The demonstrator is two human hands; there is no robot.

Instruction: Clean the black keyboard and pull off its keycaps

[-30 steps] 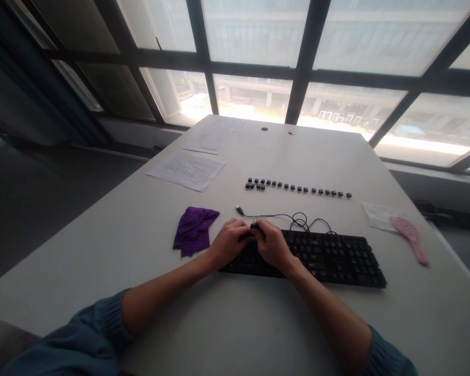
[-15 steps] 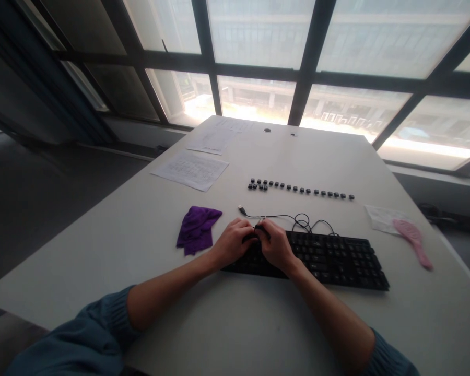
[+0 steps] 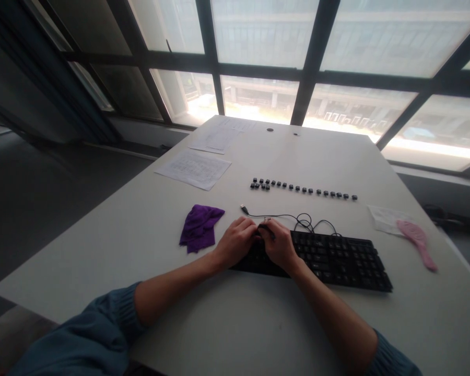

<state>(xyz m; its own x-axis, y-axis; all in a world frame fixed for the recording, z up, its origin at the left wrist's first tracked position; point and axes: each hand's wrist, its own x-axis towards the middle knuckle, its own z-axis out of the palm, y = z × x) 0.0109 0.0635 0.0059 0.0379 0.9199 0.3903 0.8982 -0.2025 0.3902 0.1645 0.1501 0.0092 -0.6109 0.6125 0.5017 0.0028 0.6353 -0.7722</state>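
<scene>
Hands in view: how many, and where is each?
2. The left hand and right hand rest side by side, fingertips close together, on the left end of the keyboard, just right of the cloth. No other person's hand shows.

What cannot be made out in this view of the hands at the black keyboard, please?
Left end of the black plastic keyboard: head view, covered by the left hand and right hand.
Anything gripped between them: head view, hidden behind the hands' backs.
Legends on the row of small black keycaps: head view, too small.
Print on the white paper sheet: head view, too small.
</scene>
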